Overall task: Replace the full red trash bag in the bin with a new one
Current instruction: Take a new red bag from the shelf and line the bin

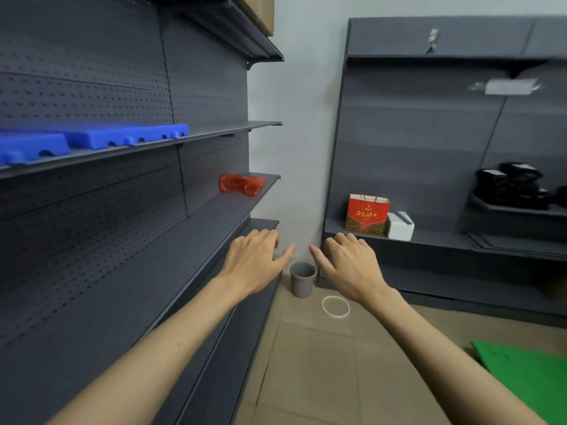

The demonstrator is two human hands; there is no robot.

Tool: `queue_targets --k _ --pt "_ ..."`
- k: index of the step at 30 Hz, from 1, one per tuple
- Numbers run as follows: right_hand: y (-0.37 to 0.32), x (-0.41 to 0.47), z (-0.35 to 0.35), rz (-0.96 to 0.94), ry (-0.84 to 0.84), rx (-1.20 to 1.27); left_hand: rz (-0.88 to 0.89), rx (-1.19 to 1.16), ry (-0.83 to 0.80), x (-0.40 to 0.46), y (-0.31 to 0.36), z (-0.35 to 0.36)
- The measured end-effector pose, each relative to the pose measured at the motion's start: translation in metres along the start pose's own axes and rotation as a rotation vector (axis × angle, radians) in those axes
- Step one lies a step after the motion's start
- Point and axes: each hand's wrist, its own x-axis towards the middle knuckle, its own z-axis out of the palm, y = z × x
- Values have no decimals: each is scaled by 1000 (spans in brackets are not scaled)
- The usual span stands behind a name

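A small grey bin (302, 279) stands on the floor in the corner between two shelf units; no bag shows in it. A white ring (335, 306) lies on the floor just right of it. A bundle of red trash bags (241, 184) lies at the far end of a left-hand shelf. My left hand (256, 261) and my right hand (349, 263) are stretched forward, palms down, fingers relaxed, holding nothing. They hover in front of the bin, one on each side, well above it.
Dark grey shelving (196, 222) runs along the left, with blue plastic pieces (92, 141) on an upper shelf. The right unit holds a red gift bag (367, 214), a white box (400, 226) and black items (512, 187). A green sheet (527, 372) lies on the floor at lower right.
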Motion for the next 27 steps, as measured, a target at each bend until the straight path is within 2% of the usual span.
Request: queue_targets --k 8,20,27 --pt "13 97 53 39 33 22 29 -39 -24 103 -46 49" --pt "69 188 141 76 -36 10 49 -99 -39 203 -75 139" --pt "120 262 196 52 -20 30 10 -94 -65 285 -78 190"
